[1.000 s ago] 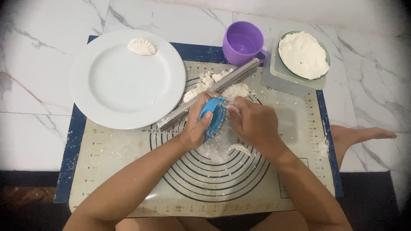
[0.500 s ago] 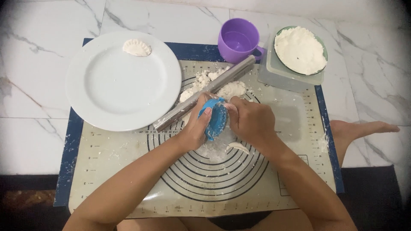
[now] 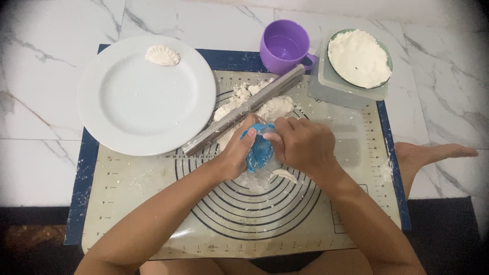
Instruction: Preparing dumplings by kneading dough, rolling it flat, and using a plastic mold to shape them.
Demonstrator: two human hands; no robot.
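Dumpling press, the small blue plastic mould, sits at the middle of the ringed pastry mat, just near of the steel rolling pin. Your left hand cups its left side with fingers curled against it; your right hand closes over its right half. Judge it light and stiff, probably slick with flour, while any dough inside is soft. Grip the outer edges, not the hinge. A dough scrap lies just beside it.

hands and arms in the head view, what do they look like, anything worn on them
Both arms are bare up to the frame edge, with no sleeves showing. The left hand and right hand wear no gloves, and no rings, watch or bracelets show. Fingers have short nails.
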